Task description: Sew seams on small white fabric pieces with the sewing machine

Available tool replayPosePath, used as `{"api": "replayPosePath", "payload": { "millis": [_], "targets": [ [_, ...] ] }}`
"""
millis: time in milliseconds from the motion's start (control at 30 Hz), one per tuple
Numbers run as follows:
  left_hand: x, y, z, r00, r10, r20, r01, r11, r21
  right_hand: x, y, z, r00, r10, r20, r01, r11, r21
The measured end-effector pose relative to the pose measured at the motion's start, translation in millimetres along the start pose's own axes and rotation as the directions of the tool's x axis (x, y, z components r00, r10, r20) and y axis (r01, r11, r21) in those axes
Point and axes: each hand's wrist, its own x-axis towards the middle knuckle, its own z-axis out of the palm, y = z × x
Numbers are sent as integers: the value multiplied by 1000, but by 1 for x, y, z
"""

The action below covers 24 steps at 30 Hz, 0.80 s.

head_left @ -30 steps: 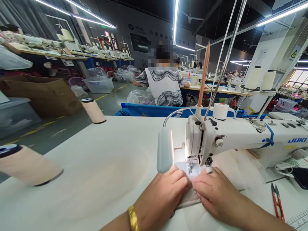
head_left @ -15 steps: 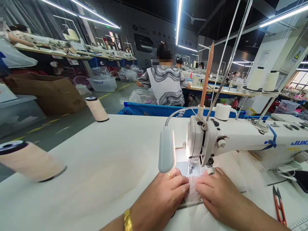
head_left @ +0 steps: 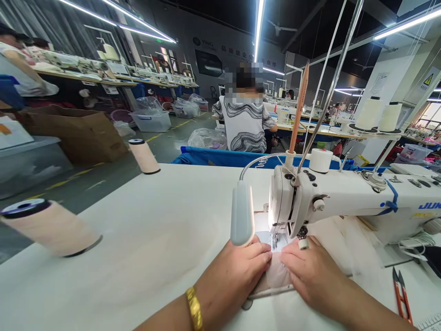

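My left hand [head_left: 234, 276] and my right hand [head_left: 310, 273] lie flat side by side on a small pale piece of fabric [head_left: 275, 278], pinching it between fingertips just in front of the needle [head_left: 274, 240] of a white Juki sewing machine [head_left: 344, 197]. The cloth's far edge sits under the presser foot. A grey gooseneck lamp [head_left: 242, 214] hangs right above my left fingers. A gold bangle [head_left: 194, 308] is on my left wrist.
Two pinkish thread cones stand on the white table, one at the left edge [head_left: 51, 227], one farther back [head_left: 144, 156]. Red thread snips [head_left: 401, 294] lie at the right. A seated person [head_left: 245, 122] works beyond the blue bin [head_left: 213, 158]. A cardboard box [head_left: 76, 133] is left.
Both hands have slid the fabric a little forward toward the needle. The view has shifted slightly right and down.
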Motion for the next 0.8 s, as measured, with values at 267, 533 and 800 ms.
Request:
{"api": "replayPosePath", "payload": {
  "millis": [267, 533, 800],
  "targets": [
    [-1, -9, 6, 997, -73, 33, 73, 997, 4, 5, 2, 2, 999, 44, -11, -44, 998, 41],
    [-7, -16, 16, 922, -353, 159, 371, 924, -97, 0, 4, -2, 993, 52, -104, -43, 995, 91],
    [-10, -16, 23, 964, -263, 28, 248, 935, 255, -9, 26, -3, 955, 295, -39, -294, 956, 24]
  ]
}}
